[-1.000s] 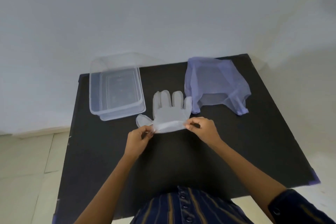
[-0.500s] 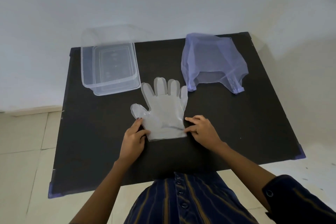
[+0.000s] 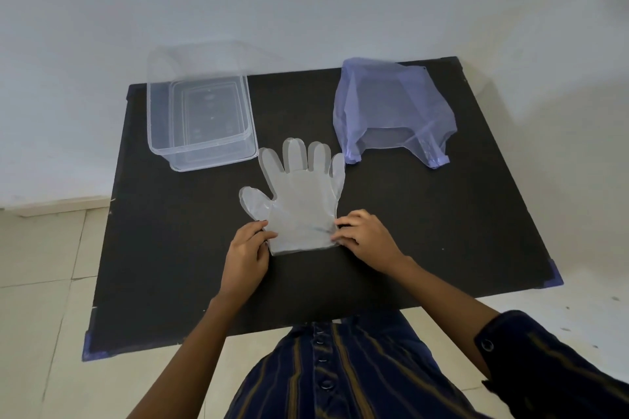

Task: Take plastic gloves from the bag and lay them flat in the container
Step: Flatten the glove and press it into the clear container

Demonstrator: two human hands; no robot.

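A clear plastic glove (image 3: 299, 201) lies flat on the black table (image 3: 442, 214), fingers pointing away from me. My left hand (image 3: 246, 253) pinches the left corner of its cuff and my right hand (image 3: 366, 236) pinches the right corner. The clear rectangular container (image 3: 200, 119) stands at the table's back left, with nothing visible inside it. The pale purple plastic bag (image 3: 391, 112) sits at the back right, its opening toward me.
The table stands against a white wall. Pale floor tiles (image 3: 37, 282) show to the left and right of it. My striped dark shirt (image 3: 340, 374) fills the bottom edge of the view.
The glove went from being held up by its cuff to lying spread flat on the table. Both hands came down with it and stay at the cuff corners.
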